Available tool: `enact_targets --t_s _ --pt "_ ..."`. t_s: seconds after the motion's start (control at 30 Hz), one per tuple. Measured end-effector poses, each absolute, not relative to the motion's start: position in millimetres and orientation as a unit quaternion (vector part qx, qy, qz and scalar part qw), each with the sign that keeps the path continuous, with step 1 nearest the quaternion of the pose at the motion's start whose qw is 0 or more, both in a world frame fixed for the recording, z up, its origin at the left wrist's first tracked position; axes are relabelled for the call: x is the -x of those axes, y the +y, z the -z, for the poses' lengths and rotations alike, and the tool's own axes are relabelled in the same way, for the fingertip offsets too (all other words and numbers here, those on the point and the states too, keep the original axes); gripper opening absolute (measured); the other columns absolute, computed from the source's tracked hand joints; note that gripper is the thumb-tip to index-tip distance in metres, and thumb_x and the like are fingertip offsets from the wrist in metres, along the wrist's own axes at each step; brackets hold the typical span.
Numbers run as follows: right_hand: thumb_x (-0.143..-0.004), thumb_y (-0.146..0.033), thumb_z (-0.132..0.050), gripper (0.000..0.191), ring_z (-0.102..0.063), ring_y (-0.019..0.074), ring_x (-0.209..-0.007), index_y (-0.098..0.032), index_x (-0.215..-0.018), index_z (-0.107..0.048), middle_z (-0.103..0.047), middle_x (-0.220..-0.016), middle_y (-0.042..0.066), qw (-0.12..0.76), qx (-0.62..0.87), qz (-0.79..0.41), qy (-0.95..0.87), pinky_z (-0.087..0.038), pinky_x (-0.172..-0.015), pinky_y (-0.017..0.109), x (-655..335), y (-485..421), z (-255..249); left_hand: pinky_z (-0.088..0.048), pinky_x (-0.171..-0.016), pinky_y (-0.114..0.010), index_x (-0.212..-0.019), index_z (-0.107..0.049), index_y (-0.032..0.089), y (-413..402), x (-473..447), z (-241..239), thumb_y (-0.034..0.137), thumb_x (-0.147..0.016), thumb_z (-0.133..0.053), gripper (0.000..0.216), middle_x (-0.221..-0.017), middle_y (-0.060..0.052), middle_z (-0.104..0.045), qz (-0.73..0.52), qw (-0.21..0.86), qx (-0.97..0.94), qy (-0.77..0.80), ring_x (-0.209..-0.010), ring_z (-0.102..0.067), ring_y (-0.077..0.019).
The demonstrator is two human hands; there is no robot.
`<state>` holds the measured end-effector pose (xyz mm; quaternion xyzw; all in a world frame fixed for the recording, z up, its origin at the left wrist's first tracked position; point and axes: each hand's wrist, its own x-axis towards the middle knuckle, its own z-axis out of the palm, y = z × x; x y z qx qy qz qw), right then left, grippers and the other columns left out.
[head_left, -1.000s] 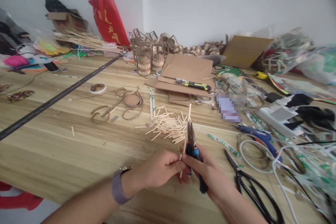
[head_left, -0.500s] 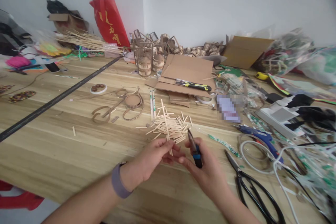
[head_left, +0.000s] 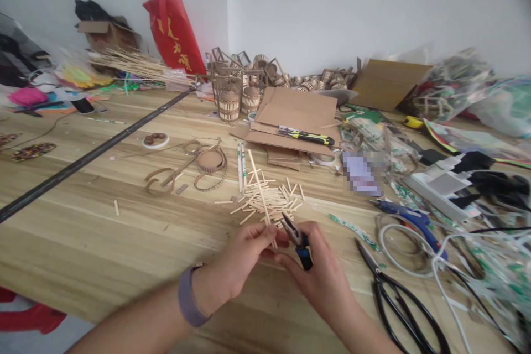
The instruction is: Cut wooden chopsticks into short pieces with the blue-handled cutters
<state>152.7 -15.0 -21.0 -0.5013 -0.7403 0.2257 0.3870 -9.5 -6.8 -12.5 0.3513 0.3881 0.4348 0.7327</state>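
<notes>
Between the thumb and fingers of my left hand (head_left: 251, 249) is a long thin wooden stick (head_left: 258, 182), pointing up and away over the table. My right hand (head_left: 321, 263) grips a pair of pliers (head_left: 296, 235) with blue-and-black handles. Their jaws look slightly parted and lie just right of the stick, apart from it as far as I can see. Fingers of both hands meet or nearly meet below the stick. Under and beyond it spreads a loose pile of short cut sticks (head_left: 276, 199).
Large black scissors (head_left: 398, 298) lie right of my right hand, near a blue glue gun (head_left: 409, 218) and white cables (head_left: 440, 265). Cardboard sheets (head_left: 296, 110) with utility knives (head_left: 307, 135) lie behind the pile. Small woven baskets (head_left: 229, 106) stand farther back. A black bar (head_left: 95, 152) crosses the left side.
The pliers have moved left toward the stick and tilted, with their jaws now showing a gap. The stick's far end has shifted slightly left and upward.
</notes>
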Motion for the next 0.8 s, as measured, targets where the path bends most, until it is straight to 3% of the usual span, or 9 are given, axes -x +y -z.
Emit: enact_targets --t_s 0.2,0.4,0.6,0.8 --pt "-0.087 -0.037 -0.056 0.018 -0.067 0.0202 -0.076 -0.021 -0.094 -0.059 -0.071 -0.083 0.005 0.383 0.521 -0.350 -0.677 -0.052 -0.069 0.029 -142.4 -19.1 11.2 -0.044 -0.093 -0.040 -0.092 -0.075 0.016 -7.7 6.7 13.8 0.051 -0.078 -0.069 0.038 -0.096 -0.009 -0.072 -0.477 0.695 -0.354 0.405 -0.103 -0.061 -0.0275" --pt "-0.083 -0.034 -0.057 0.012 -0.064 0.0172 -0.065 -0.021 -0.084 -0.058 -0.069 -0.076 0.003 0.412 0.538 -0.339 -0.652 -0.051 -0.062 0.025 -132.7 -24.4 9.2 -0.040 -0.100 -0.039 -0.097 -0.075 0.017 -13.4 -0.2 15.2 0.046 -0.085 -0.063 0.033 -0.100 -0.008 -0.072 -0.486 0.702 -0.371 0.364 -0.107 -0.059 -0.0260" --pt "-0.079 -0.034 -0.061 0.014 -0.060 0.0164 -0.065 -0.021 -0.075 -0.056 -0.064 -0.071 0.001 0.427 0.536 -0.372 -0.626 -0.050 -0.062 0.025 -130.9 -22.1 7.5 -0.041 -0.095 -0.036 -0.084 -0.074 0.017 -14.3 -1.8 16.8 0.048 -0.081 -0.067 0.032 -0.090 -0.005 -0.071 -0.473 0.709 -0.366 0.375 -0.097 -0.060 -0.0240" --pt "-0.079 -0.041 -0.064 0.023 -0.061 0.0184 -0.070 -0.021 -0.072 -0.054 -0.066 -0.075 0.002 0.425 0.525 -0.434 -0.596 -0.050 -0.067 0.027 -133.0 -19.3 4.0 -0.042 -0.090 -0.034 -0.096 -0.074 0.015 -11.3 1.4 13.6 0.050 -0.078 -0.069 0.039 -0.095 -0.008 -0.072 -0.474 0.697 -0.373 0.386 -0.097 -0.060 -0.0237"
